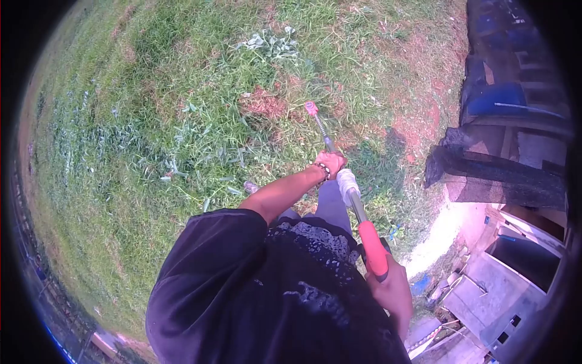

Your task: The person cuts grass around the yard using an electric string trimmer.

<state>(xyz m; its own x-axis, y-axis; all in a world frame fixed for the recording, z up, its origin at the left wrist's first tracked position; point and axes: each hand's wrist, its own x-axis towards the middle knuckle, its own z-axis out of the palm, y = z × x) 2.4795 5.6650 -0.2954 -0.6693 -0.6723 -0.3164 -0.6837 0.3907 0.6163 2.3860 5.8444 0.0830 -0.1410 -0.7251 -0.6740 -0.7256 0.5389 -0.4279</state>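
Note:
A long grass trimmer (359, 206) slants from my right side out over the grass. It has a grey shaft, a white wrapping (347, 183), a red rear sleeve (373, 247) and a small red head (311, 108) at the far end. My left hand (330, 162), with a beaded bracelet on the wrist, is closed around the shaft just beyond the wrapping. By my right hip, my right hand (391, 290) grips the rear end behind the red sleeve; its fingers are partly hidden. The trimmer's head is over grass (242, 91) near a brownish dry patch (265, 103).
A leafy grey-green plant (271, 45) grows ahead. Along the right stands a shed with dark sheeting (497, 176) and a blue item (497, 99). Below it are concrete slabs (494, 297) and scattered debris. Bare reddish soil (424, 121) borders the grass.

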